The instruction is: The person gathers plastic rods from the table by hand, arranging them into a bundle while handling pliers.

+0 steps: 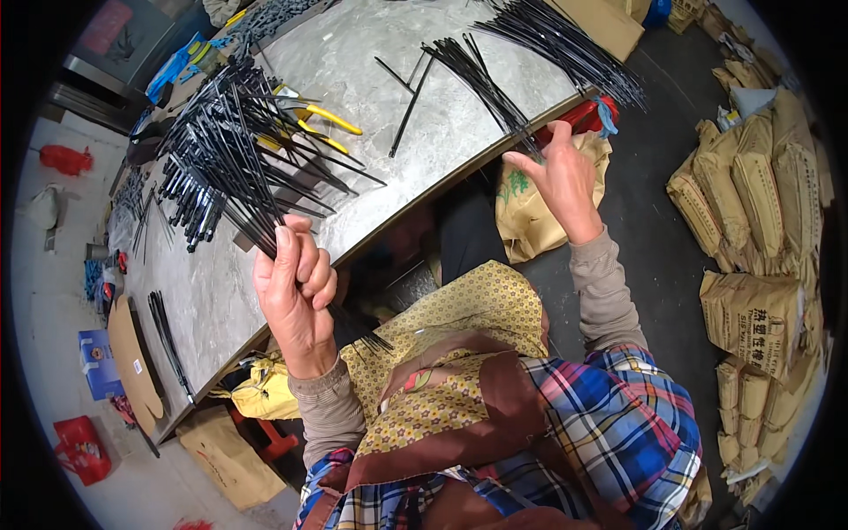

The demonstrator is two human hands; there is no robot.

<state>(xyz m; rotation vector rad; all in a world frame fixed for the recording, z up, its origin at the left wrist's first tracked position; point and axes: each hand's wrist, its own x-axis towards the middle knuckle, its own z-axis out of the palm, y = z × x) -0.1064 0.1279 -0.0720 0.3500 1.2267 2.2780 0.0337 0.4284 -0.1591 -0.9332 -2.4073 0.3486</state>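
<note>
My left hand (299,287) is closed around a bundle of long thin black cable ties (256,221); their tail ends stick out below the fist over my lap. The bundle's upper part overlaps a large heap of black cable ties (208,132) on the table, so where one ends and the other begins is hard to see. My right hand (565,177) is at the table's front edge with thumb and forefinger apart; the other fingers are mostly hidden. Just beyond it, a loose bunch of black cable ties (481,84) lies with its ends over the edge.
Yellow-handled pliers (322,124) lie beside the heap on the grey stone-patterned table (362,44). Another thick bunch of ties (565,44) rests at the far right corner. A tan bag (521,216) hangs under the edge. Brown paper sacks (742,185) are stacked on the right.
</note>
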